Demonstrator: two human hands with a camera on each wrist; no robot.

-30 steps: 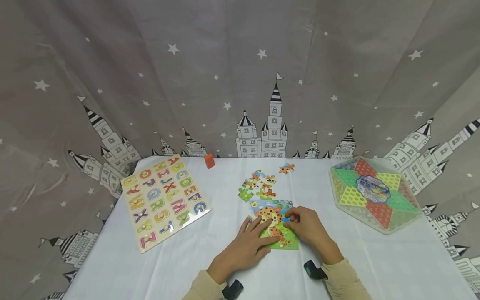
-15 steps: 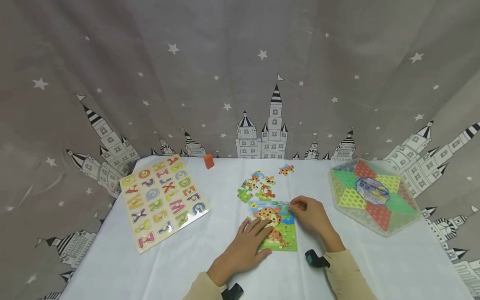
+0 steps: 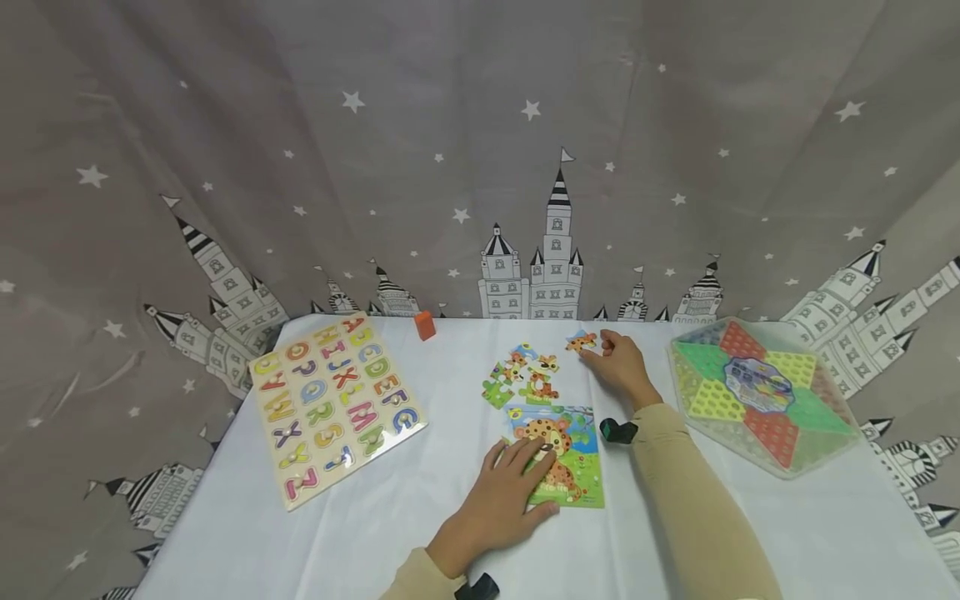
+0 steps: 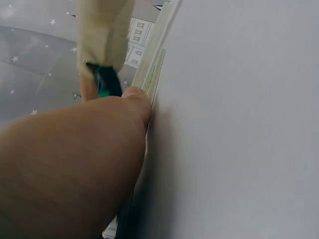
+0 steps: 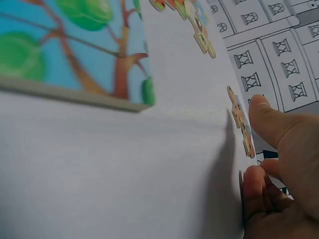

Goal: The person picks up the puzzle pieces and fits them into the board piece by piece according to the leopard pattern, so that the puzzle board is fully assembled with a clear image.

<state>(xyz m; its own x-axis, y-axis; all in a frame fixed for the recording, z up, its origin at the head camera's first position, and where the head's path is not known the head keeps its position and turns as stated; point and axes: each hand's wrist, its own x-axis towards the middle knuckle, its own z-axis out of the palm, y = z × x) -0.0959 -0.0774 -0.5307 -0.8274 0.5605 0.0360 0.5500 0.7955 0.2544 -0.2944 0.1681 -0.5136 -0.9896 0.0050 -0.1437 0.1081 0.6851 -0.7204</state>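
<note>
the puzzle board (image 3: 583, 462) wears a yellow-orange leopard dotted with dark brown spots, over bright green grass and blue sky with brown branches. the loose piece (image 3: 581, 341) is orange with dark spots and a blue patch; the cluster of pieces (image 3: 540, 386) mixes green, orange and blue. pale cream wood backs the letter board (image 3: 318, 473), its letters pink, yellow, orange, blue, green and purple. the small block (image 3: 424, 326) is solid orange-red. red, green and yellow triangles pattern the clear game box (image 3: 720, 398). the sleeves (image 3: 693, 492) are plain tan, the tablecloth (image 3: 390, 517) white, the grey curtain (image 3: 420, 125) printed with white stars and black-and-white castles.
</note>
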